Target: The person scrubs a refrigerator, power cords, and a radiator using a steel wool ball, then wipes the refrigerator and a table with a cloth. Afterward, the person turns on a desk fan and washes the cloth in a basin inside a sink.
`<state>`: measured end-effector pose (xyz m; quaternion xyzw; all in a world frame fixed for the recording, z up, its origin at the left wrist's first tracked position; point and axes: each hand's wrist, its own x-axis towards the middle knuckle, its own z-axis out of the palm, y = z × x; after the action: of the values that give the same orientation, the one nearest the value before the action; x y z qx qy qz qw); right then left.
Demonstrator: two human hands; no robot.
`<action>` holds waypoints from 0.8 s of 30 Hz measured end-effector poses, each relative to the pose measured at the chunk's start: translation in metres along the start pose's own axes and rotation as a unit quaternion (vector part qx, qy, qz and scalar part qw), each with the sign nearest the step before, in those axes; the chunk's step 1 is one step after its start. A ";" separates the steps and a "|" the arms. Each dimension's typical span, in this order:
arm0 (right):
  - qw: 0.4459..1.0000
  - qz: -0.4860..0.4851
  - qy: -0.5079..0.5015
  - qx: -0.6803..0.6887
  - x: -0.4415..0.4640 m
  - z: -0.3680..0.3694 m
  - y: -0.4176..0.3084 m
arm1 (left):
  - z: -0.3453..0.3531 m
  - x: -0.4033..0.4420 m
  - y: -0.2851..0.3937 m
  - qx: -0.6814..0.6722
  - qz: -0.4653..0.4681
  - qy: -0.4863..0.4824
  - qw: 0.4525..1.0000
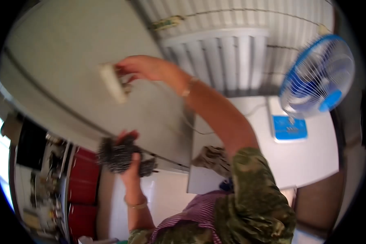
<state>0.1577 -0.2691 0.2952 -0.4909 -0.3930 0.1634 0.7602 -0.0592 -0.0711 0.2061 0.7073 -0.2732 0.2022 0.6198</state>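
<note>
Two things are being held, one in each hand. At ten o'clock is a white block (114, 83), long and narrow, more cream than pure white; it's blurred, with its upper end leaning toward eleven and its lower end toward five, in front of a big pale panel (69, 53). The right hand (144, 68) has it, fingers and thumb bent in a narrow pinch at its side. Over at eight o'clock is a dark grey bundle (117, 156), shaggy and flecked with lighter strands, its edges ragged. The left hand (131, 167) is wrapped around it, thumb on the near side and fingertips showing past the top; I can't tell how tightly it squeezes. A thin cord (199, 132) loops below the right forearm. Toward four o'clock spreads a white surface (313, 162), carrying a blue fan (309, 81) at two and a crumpled brown cloth (213, 158) at five.
</note>
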 end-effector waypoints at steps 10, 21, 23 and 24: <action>0.993 -0.024 0.074 -0.086 -0.008 0.017 -0.005 | 0.005 -0.032 0.024 -0.033 -0.092 0.047 0.994; 0.747 -0.018 0.506 -0.431 -0.404 0.023 0.122 | -0.031 -0.143 -0.052 0.001 -0.225 -0.080 0.971; 0.530 0.179 0.552 -0.618 -0.531 -0.005 0.159 | -0.032 -0.163 -0.065 -0.025 -0.278 -0.050 0.959; 0.423 0.206 0.562 -0.680 -0.592 -0.014 0.166 | -0.024 -0.165 -0.061 -0.042 -0.306 -0.030 0.951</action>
<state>-0.1865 -0.5763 -0.1123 -0.8975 0.2512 -0.3177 0.1745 -0.1459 -0.0200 0.0605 0.7358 -0.0705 -0.0305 0.6728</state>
